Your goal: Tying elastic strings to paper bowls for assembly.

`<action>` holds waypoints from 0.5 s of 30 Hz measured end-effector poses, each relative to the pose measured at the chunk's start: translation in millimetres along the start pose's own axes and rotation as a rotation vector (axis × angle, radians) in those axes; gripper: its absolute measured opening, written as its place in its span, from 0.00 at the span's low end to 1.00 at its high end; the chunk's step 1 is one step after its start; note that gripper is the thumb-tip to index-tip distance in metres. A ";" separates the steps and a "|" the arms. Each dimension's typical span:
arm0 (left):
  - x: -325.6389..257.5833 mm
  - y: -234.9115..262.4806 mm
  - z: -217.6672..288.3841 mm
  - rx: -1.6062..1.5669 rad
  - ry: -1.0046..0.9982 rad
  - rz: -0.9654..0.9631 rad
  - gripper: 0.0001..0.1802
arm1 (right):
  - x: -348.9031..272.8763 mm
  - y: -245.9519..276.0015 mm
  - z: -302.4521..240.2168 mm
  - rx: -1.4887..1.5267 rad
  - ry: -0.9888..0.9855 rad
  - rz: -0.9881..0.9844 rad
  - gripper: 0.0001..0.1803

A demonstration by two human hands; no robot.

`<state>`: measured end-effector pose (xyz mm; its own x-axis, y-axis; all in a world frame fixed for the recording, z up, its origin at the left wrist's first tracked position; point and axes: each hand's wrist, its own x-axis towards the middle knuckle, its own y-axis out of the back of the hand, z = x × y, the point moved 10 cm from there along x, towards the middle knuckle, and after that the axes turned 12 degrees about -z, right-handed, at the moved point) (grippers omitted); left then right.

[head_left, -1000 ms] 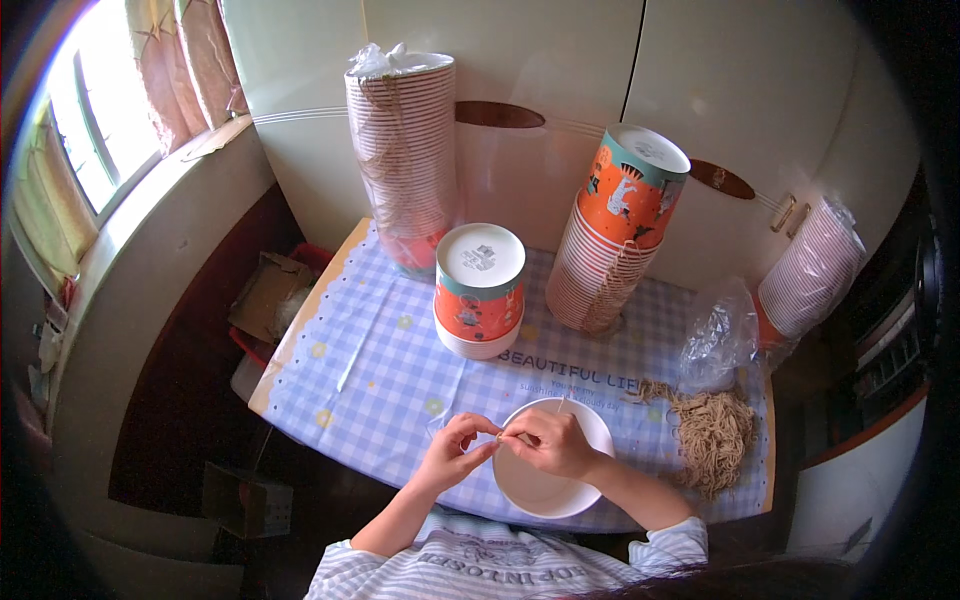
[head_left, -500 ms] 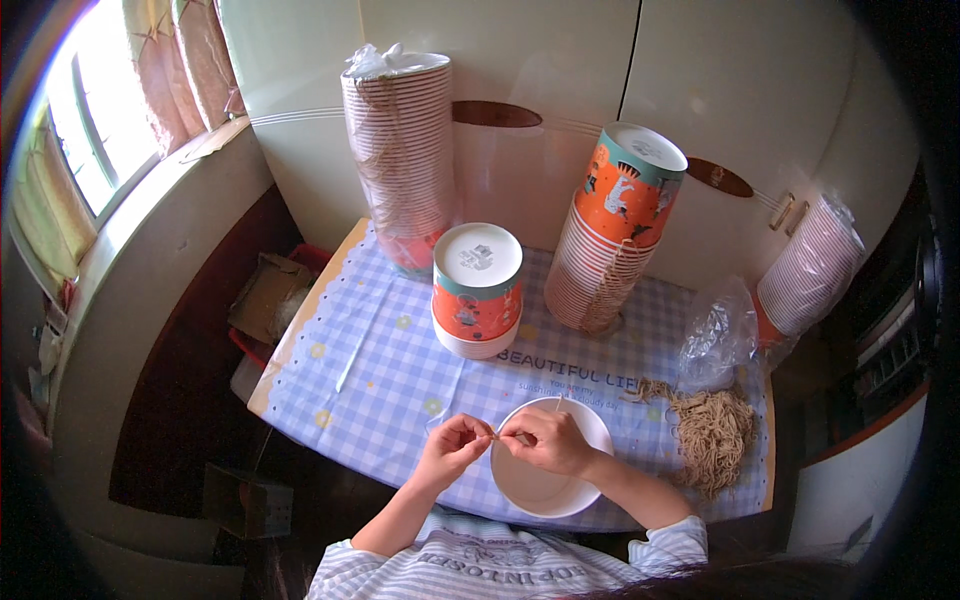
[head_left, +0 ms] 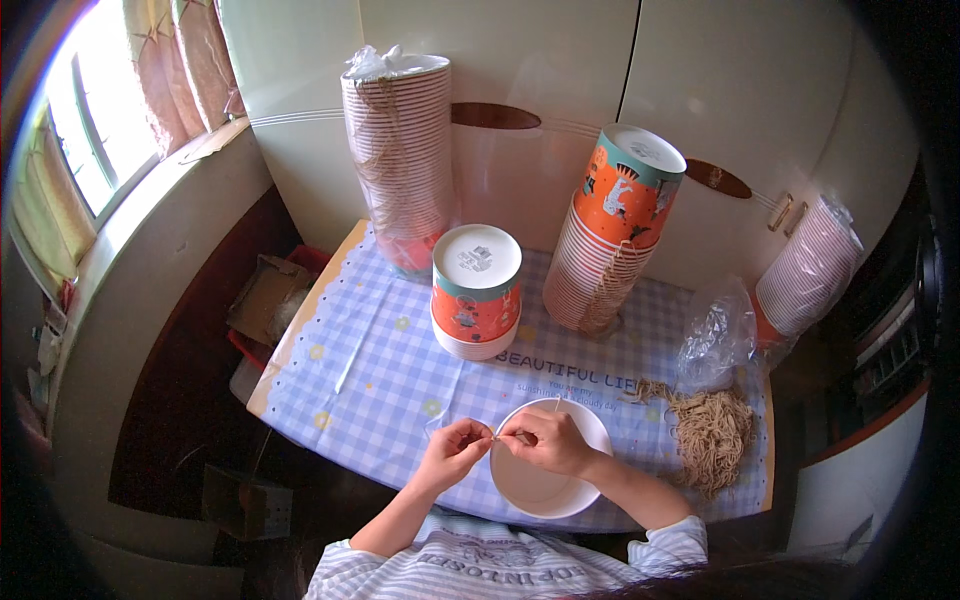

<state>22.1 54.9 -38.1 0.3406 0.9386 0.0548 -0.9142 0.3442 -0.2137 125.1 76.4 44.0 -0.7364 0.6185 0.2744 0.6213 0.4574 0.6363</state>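
Note:
A white paper bucket (head_left: 545, 487) stands at the table's near edge with its mouth toward me. My left hand (head_left: 457, 450) is just off its left rim, thumb and forefinger pinched together. My right hand (head_left: 547, 440) reaches over the mouth, and its fingertips meet the left ones. Between them is a bit of thin beige string, mostly hidden by the fingers. A short strand (head_left: 558, 403) shows at the bucket's far rim. A heap of beige strings (head_left: 712, 440) lies right of the bucket.
Beyond my hands stands a short upturned stack of orange buckets (head_left: 476, 310). Taller stacks rise behind: a bagged one (head_left: 405, 150), another (head_left: 605, 250), and a wrapped one (head_left: 810, 265) at right. A crumpled clear bag (head_left: 718, 340) lies on the checked tablecloth (head_left: 385, 350).
Both hands stay almost in place, with fingertips still together; only the fingers shift slightly. The bucket and the stacks have not visibly moved.

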 end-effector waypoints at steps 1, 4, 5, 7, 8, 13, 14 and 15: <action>0.0 0.8 0.7 0.020 -0.003 0.015 0.05 | 0.1 0.1 -0.1 0.000 0.000 -0.002 0.03; 0.2 1.3 -0.6 -0.003 -0.021 0.028 0.05 | 0.1 0.0 0.1 0.000 0.002 -0.002 0.03; 0.5 0.8 0.2 -0.002 -0.021 0.027 0.05 | 0.0 0.1 0.0 0.001 0.004 -0.001 0.03; 1.2 0.1 1.9 0.008 -0.027 0.030 0.04 | -0.3 0.4 0.2 -0.007 -0.002 -0.002 0.03; 1.6 -0.3 1.9 0.008 -0.027 0.029 0.04 | -0.5 0.5 0.4 -0.015 -0.008 -0.003 0.03; 1.4 2.5 0.4 0.013 -0.050 0.052 0.05 | -0.5 -0.1 2.1 -0.018 -0.017 -0.002 0.04; 1.5 2.5 0.3 0.012 -0.049 0.052 0.05 | -0.3 0.0 2.7 -0.020 -0.027 -0.003 0.05; 1.5 3.1 -0.7 0.007 -0.040 0.060 0.06 | -0.3 0.1 2.1 -0.020 -0.028 -0.004 0.05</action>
<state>19.9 57.3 -39.4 0.2760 0.9577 0.0813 -0.9344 0.2872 -0.2110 126.0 77.5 42.5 -0.7307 0.6344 0.2523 0.6130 0.4471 0.6514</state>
